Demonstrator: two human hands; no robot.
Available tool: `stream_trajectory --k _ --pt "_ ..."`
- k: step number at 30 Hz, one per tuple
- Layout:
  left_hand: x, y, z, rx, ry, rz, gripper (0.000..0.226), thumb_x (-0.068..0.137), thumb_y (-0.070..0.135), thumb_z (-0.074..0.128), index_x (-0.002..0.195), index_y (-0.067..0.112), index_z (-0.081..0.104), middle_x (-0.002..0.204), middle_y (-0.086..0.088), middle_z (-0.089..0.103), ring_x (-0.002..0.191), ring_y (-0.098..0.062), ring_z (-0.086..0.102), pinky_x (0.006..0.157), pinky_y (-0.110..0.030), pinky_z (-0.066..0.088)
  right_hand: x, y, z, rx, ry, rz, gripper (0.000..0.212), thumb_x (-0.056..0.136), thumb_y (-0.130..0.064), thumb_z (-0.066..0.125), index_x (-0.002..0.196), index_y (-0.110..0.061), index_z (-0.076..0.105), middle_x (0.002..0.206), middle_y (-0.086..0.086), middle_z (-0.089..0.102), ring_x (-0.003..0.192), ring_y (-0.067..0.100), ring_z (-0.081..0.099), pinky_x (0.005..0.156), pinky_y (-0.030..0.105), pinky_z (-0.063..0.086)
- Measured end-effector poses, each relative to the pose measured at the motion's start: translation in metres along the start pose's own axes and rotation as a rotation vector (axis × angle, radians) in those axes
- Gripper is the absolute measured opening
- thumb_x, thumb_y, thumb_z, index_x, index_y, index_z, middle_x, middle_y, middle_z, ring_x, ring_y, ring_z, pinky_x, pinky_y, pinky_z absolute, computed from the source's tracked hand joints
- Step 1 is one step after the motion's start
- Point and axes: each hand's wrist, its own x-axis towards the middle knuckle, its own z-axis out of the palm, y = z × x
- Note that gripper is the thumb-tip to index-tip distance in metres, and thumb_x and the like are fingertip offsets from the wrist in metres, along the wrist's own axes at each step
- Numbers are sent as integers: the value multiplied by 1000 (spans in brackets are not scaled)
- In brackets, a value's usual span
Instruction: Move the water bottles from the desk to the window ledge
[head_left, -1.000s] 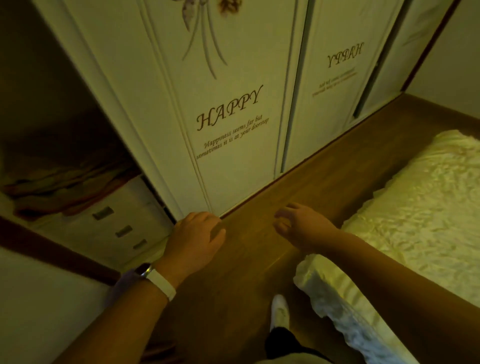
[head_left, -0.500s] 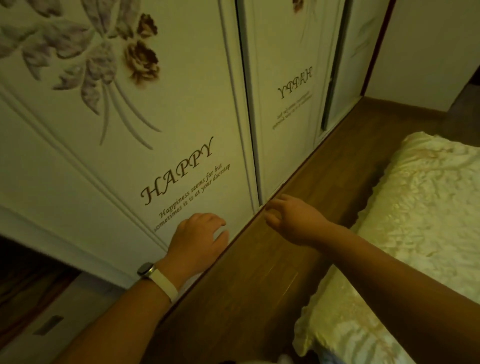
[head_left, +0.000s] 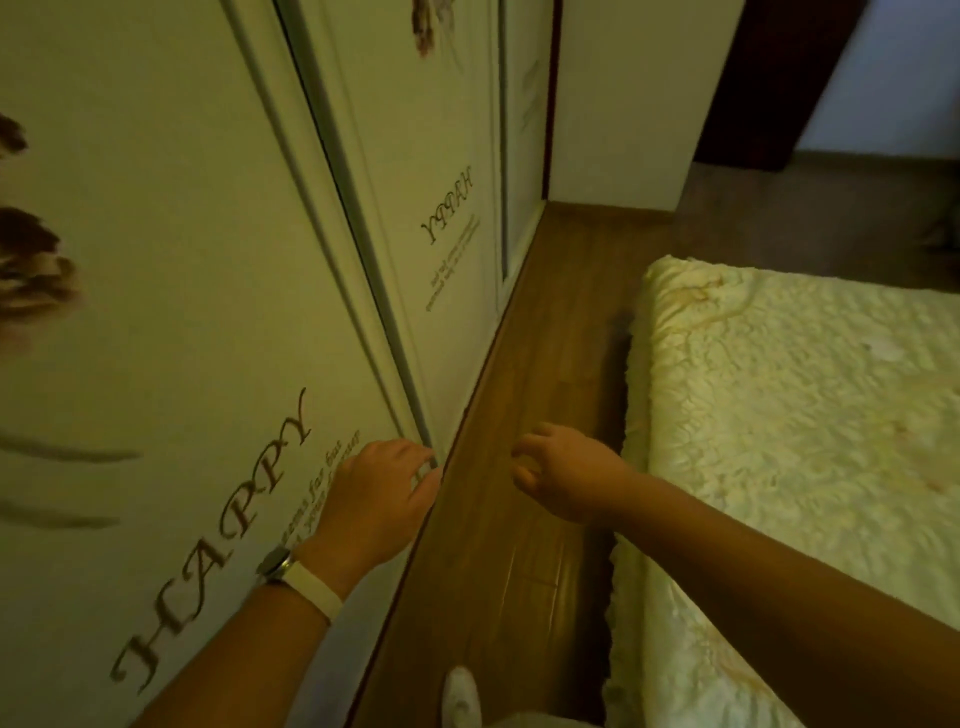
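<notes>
At six o'clock, nearest me, the white toe of my foot (head_left: 460, 693) rests on the brown wooden plank floor (head_left: 540, 405). My left forearm comes in at seven o'clock, with a watch on a pale cream strap (head_left: 306, 579) round the wrist.

Just ahead, my left hand (head_left: 376, 496) lies against the cream sliding wardrobe door (head_left: 171, 312), which bears the word HAPPY in brown script. The fingers curl round the door's right edge with the thumb beside them, so the hand grips that edge.

My right forearm enters at four o'clock. My right hand (head_left: 566, 473) hangs above the floor just right of centre, apart from the left hand. Its fingers are loosely bent and hold nothing.

At three o'clock the pale yellow quilted bedspread (head_left: 789, 441) covers the bed, and its near edge runs under my right arm.

Farther off, at twelve o'clock, the second cream wardrobe panel (head_left: 415, 171) shows HAPPY in mirrored letters under a brown flower print. At one o'clock stands a plain white wall (head_left: 628, 104), with a dark brown doorway (head_left: 769, 78) beyond it.

The water bottles are outside my view, so I cannot tell where they stand.
</notes>
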Motion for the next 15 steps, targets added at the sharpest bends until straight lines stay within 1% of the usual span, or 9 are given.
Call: stream_trajectory --k 2,4,6,8,11,13,15 --pt "30 -15 -3 -11 -12 40 74 82 62 20 120 20 67 125 0 66 116 -23 57 97 -38 44 15 -7 -10 -34 12 41 39 101 -42 41 131 -22 54 126 1 52 110 19 53 82 29 43" --pt "57 -22 -5 -21 -23 94 75 81 63 20 120 21 67 124 0 66 116 -23 57 96 -37 45 28 -8 -18 -23 63 103 40 101 -43 42 132 -22 54 127 1 52 111 20 53 82 30 43" --pt "82 -23 -9 -16 -38 142 69 84 62 23 120 21 66 124 1 65 116 -23 57 96 -36 44 39 -2 -23 -18 107 147 41 99 -45 42 133 -24 52 128 2 51 111 22 55 82 30 44" --pt "106 -23 -11 -14 -61 171 62 87 58 28 123 22 64 127 1 63 119 -22 54 99 -37 43 48 5 -25 -50 108 195 42 99 -47 42 133 -26 51 127 1 51 110 22 55 83 33 47" --pt "142 -19 -9 -7 -106 241 65 86 60 25 127 23 61 130 3 61 121 -20 52 102 -38 42 59 20 -30 -86 148 246 38 97 -46 41 125 -25 55 119 1 54 101 21 55 85 40 50" --pt "167 -15 -3 18 -123 292 61 88 57 28 128 24 60 131 3 61 122 -20 53 102 -37 42 66 33 -37 -61 198 277 35 97 -45 42 117 -22 58 112 1 54 94 20 54 85 41 51" --pt "190 -7 1 43 -140 340 56 89 52 31 128 24 60 132 3 61 121 -20 53 101 -37 42 74 49 -44 -46 200 310 33 97 -44 42 115 -22 58 111 0 54 95 20 55 84 40 51"
